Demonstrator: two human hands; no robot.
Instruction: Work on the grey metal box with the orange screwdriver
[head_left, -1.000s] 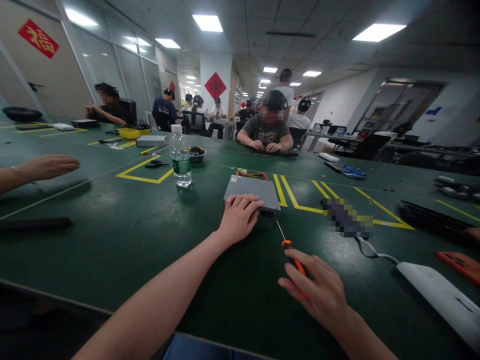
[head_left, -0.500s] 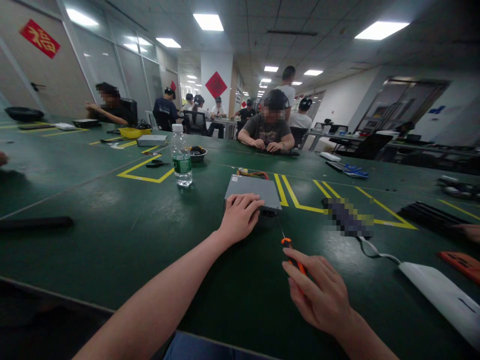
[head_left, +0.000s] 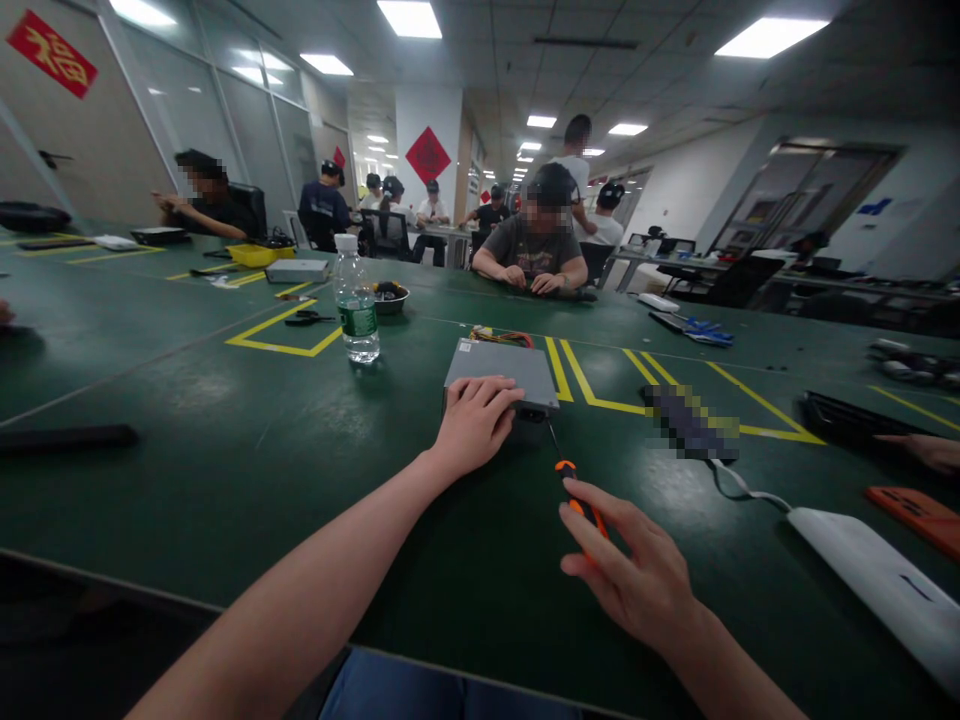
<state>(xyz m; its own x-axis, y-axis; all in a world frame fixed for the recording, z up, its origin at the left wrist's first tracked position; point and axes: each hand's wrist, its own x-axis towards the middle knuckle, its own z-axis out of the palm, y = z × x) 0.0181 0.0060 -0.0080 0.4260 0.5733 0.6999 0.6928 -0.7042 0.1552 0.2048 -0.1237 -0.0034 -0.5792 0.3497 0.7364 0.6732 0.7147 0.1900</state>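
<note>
A grey metal computer power supply (head_left: 514,362) lies flat on the green table, its coloured wires (head_left: 502,338) coming out at the far side. My left hand (head_left: 474,425) is laid over its near left edge, fingers on the top face and the palm side against the front. My right hand (head_left: 634,565) holds a screwdriver (head_left: 566,470) with an orange and black handle between thumb and fingers. The thin shaft points up and away to the near right corner of the power supply, by a dark socket. Whether the tip sits in a screw I cannot tell.
A water bottle (head_left: 356,305) stands left of the power supply, with a metal bowl (head_left: 390,298) behind it. To the right lie a pixelated dark object (head_left: 690,420) and a white power strip (head_left: 870,575). Across the table sits a co-worker (head_left: 532,245); another person's hand (head_left: 922,450) shows at right.
The view has shifted slightly, so everything sits a little higher and further left. My right fingers have shifted slightly on the screwdriver handle; my left hand stays on the power supply.
</note>
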